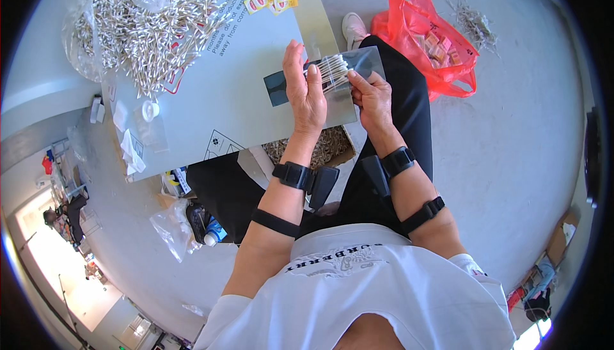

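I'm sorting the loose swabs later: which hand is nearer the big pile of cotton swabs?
Left. The left hand is just right of the pile of cotton swabs; the right hand is farther right.

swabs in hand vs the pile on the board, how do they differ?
The bundle of swabs lies aligned and parallel, while the loose pile of swabs is scattered in all directions. The bundle is small and sits partly inside a clear bag held between the left hand and right hand; the pile is far larger, spread on the grey board and untouched. Both look like the same white-tipped sticks.
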A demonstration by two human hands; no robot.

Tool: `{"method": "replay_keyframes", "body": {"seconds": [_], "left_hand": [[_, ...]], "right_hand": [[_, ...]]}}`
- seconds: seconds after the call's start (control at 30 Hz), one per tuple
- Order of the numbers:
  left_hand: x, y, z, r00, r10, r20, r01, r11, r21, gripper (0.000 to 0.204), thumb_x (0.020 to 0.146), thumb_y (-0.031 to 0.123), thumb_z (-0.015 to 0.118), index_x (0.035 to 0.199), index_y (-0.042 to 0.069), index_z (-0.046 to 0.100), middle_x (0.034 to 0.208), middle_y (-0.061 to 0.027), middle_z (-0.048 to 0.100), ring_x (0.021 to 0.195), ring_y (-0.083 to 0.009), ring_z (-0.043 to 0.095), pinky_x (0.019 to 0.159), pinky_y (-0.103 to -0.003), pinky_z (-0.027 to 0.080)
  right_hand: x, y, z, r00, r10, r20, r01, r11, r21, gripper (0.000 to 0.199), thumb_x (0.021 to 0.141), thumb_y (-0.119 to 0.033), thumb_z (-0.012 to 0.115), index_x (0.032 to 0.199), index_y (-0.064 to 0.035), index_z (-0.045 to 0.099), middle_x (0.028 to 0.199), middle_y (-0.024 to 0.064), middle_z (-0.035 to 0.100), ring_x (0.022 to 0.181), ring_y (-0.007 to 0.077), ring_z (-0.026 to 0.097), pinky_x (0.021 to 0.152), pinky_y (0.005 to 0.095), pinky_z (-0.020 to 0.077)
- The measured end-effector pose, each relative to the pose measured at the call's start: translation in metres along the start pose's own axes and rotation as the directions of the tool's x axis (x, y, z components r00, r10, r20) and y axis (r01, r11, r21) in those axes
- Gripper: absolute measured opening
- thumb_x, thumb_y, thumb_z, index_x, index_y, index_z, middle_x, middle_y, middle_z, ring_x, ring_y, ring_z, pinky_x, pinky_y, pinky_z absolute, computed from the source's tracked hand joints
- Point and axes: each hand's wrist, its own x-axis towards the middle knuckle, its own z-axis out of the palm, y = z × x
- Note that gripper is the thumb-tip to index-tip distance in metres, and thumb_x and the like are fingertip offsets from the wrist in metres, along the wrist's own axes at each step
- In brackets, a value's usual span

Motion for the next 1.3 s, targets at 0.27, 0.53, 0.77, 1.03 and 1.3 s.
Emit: {"method": "replay_keyframes", "body": {"seconds": [0.27, 0.53, 0.77, 1.03, 1.3], "left_hand": [[-0.002, 0.004, 0.003, 0.985, -0.1, -0.14, 0.083, 0.989, -0.125, 0.048, 0.105, 0.024, 0.042, 0.144, -0.002, 0.035, 0.15, -0.017, 0.036, 0.14, -0.0278, 0.035, 0.118, -0.042, 0.024], [0.014, 0.005, 0.002, 0.994, -0.107, -0.013, 0.103, 0.978, -0.181, 0.049, 0.105, 0.027, 0.043, 0.145, -0.001, 0.036, 0.15, -0.0176, 0.037, 0.141, -0.0276, 0.034, 0.118, -0.042, 0.024], [0.002, 0.026, -0.004, 0.901, -0.017, 0.433, -0.311, 0.672, 0.672, 0.068, 0.099, 0.043, 0.05, 0.151, 0.005, 0.029, 0.157, -0.0173, 0.028, 0.147, -0.0324, 0.024, 0.118, -0.049, 0.016], [-0.012, 0.03, -0.003, 0.842, -0.135, 0.522, -0.349, 0.602, 0.718, 0.079, 0.094, 0.046, 0.056, 0.152, 0.002, 0.024, 0.158, -0.024, 0.02, 0.147, -0.0389, 0.017, 0.118, -0.054, 0.014], [-0.033, 0.035, -0.017, 0.917, -0.228, 0.328, -0.152, 0.56, 0.814, 0.087, 0.093, 0.041, 0.059, 0.151, -0.005, 0.015, 0.157, -0.0303, 0.013, 0.147, -0.0442, 0.013, 0.117, -0.055, 0.013]], "right_hand": [[0.014, -0.01, -0.008, 0.999, 0.033, -0.038, -0.029, 0.992, 0.122, 0.02, 0.091, -0.023, 0.071, 0.078, -0.0086, 0.065, 0.064, -0.0039, 0.054, 0.051, 0.0047, 0.042, 0.045, 0.0207, 0.0296], [0.015, -0.017, 0.0, 1.0, 0.019, -0.006, -0.019, 0.999, 0.026, 0.021, 0.091, -0.017, 0.07, 0.074, -0.0092, 0.061, 0.064, -0.0041, 0.054, 0.05, 0.0041, 0.04, 0.045, 0.0202, 0.0305], [0.015, -0.016, -0.004, 0.999, 0.045, -0.027, -0.045, 0.999, 0.02, 0.025, 0.091, -0.016, 0.07, 0.069, -0.0106, 0.058, 0.062, -0.0041, 0.052, 0.049, 0.0044, 0.039, 0.046, 0.0205, 0.03], [0.013, -0.01, -0.003, 1.0, -0.004, -0.018, 0.004, 1.0, -0.008, 0.029, 0.089, -0.016, 0.072, 0.066, -0.0105, 0.055, 0.059, -0.0028, 0.049, 0.049, 0.006, 0.04, 0.044, 0.0219, 0.0292], [0.015, -0.009, -0.009, 0.998, 0.067, 0.006, -0.067, 0.991, 0.113, 0.028, 0.086, -0.016, 0.076, 0.064, -0.0081, 0.06, 0.057, -0.0027, 0.051, 0.047, 0.0049, 0.039, 0.043, 0.0212, 0.0274]]}}
